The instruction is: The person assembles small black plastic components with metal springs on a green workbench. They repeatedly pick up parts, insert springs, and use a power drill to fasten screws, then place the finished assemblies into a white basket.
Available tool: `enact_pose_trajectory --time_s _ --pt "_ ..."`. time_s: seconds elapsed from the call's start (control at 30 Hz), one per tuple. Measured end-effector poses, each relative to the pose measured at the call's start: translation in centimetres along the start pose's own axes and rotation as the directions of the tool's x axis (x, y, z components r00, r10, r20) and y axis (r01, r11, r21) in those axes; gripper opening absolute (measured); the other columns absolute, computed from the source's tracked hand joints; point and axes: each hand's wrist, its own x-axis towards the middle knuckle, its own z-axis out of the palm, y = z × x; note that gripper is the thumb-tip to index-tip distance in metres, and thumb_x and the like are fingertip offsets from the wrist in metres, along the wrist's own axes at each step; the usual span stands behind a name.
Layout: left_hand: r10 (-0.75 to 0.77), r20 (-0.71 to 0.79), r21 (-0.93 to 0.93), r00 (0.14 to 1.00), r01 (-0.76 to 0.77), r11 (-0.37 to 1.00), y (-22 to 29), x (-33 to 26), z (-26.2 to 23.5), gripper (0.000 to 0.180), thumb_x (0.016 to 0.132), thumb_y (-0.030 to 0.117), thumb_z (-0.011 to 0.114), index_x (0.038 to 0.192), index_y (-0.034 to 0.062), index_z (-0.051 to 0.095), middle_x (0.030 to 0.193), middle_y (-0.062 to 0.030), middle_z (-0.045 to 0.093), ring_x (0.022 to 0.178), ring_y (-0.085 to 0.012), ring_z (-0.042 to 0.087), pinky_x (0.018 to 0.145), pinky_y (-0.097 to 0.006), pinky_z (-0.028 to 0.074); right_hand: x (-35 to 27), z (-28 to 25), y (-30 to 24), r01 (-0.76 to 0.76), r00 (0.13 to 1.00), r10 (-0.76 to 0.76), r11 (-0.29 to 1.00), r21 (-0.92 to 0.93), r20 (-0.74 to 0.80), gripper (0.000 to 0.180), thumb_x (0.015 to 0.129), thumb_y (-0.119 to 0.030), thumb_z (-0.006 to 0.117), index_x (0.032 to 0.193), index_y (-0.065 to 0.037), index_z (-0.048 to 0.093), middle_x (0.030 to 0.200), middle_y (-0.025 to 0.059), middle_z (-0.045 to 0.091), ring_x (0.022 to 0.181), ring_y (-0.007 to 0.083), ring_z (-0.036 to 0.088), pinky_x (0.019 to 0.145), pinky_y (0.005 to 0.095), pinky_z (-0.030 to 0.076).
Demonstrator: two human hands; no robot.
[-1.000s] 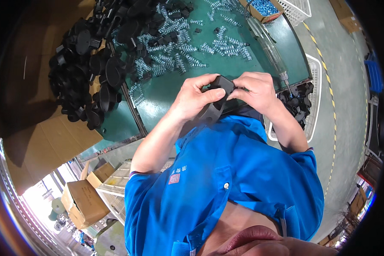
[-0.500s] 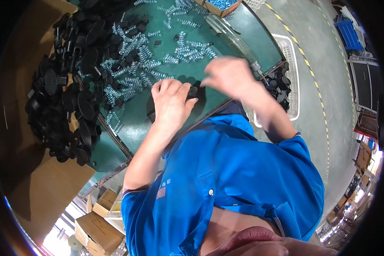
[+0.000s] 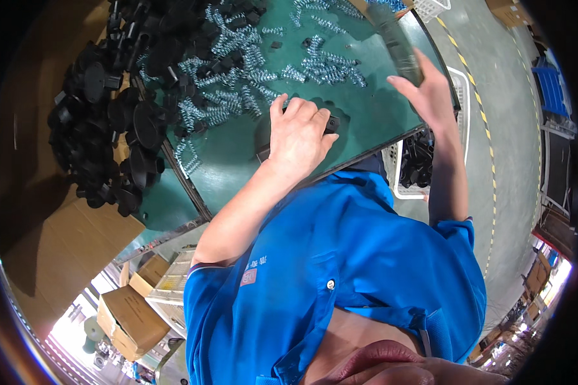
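Observation:
My left hand (image 3: 300, 136) is closed over a black plastic part (image 3: 332, 124) near the table's front edge. Most of that part is hidden under my palm; a block-like end shows past the fingertips. At the right of the table, my right hand (image 3: 430, 93) is around the lower end of a long, greenish see-through screwdriver-like power tool (image 3: 395, 42). Its fingers lie along one side, with the thumb out on the other. The tool is blurred, and its tip is hidden. Several silvery coil springs (image 3: 331, 62) lie loose beyond my left hand.
Black round-based plastic parts (image 3: 149, 122) are heaped at the left, beside a large cardboard box (image 3: 77, 256). A white plastic basket (image 3: 464, 122) holding black parts (image 3: 417, 157) stands beyond the right edge of the green table (image 3: 228, 173). Another white basket (image 3: 430, 9) is at the far right.
My right hand has moved right and away from the left hand, to the tool, which has shifted. My left hand stays on the black part. The whole view has shifted somewhat.

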Motion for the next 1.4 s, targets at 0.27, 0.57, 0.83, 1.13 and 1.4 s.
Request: enact_pose_trajectory --time_s 0.27,0.57,0.83,1.13,1.4 --pt "0.012 0.023 0.001 1.000 -0.012 1.000 1.3 1.0 0.5 0.043 0.060 0.020 0.085 0.098 0.0057 0.069 0.091 -0.0065 0.062 0.098 -0.0253 0.059 0.098 -0.045 0.040 -2.3 0.9 -7.1 0.371 0.929 -0.133 0.367 0.853 -0.347 0.068 0.080 -0.023 0.077 0.129 0.002 0.038 0.097 0.0148 0.050 0.072 0.0264 0.064 0.061 0.0358 0.054" --pt "-0.007 0.010 0.036 1.000 0.006 0.999 1.5 1.2 0.8 0.040 0.059 0.021 0.085 0.093 0.0084 0.067 0.086 -0.0044 0.061 0.095 -0.0245 0.058 0.095 -0.044 0.041 -2.0 4.6 -7.4 0.422 0.906 -0.166 0.327 0.845 -0.389 0.079 0.087 -0.022 0.069 0.148 -0.014 0.020 0.103 0.0139 0.049 0.072 0.0237 0.064 0.063 0.0387 0.056" --pt "0.001 0.005 0.037 1.000 -0.001 0.999 1.3 1.0 1.0 0.038 0.062 0.025 0.084 0.093 0.0095 0.068 0.087 -0.0029 0.059 0.096 -0.0230 0.058 0.096 -0.044 0.040 -1.7 5.3 -7.7 0.421 0.907 -0.169 0.362 0.831 -0.386 0.078 0.086 -0.024 0.071 0.147 -0.013 0.023 0.102 0.0143 0.049 0.071 0.0234 0.064 0.059 0.0373 0.057" --pt "-0.020 0.033 0.030 0.999 0.019 0.999 1.2 1.1 0.6 0.035 0.063 0.023 0.081 0.093 0.0103 0.068 0.086 -0.0025 0.058 0.095 -0.0224 0.057 0.096 -0.043 0.040 -1.7 5.6 -7.1 0.450 0.887 -0.350 0.506 0.736 -0.302 0.076 0.084 -0.029 0.074 0.137 -0.002 0.027 0.100 0.0143 0.051 0.069 0.0226 0.064 0.058 0.0358 0.057" --pt "0.003 0.000 0.027 1.000 -0.003 1.000 1.0 0.8 1.2 0.029 0.068 0.029 0.079 0.089 0.0108 0.069 0.088 -0.0023 0.060 0.096 -0.0214 0.055 0.092 -0.042 0.039 -1.4 4.9 -8.1 0.499 0.834 -0.545 0.686 0.530 -0.080 0.071 0.082 -0.032 0.077 0.123 0.003 0.032 0.097 0.0125 0.050 0.069 0.0215 0.064 0.059 0.0338 0.056"
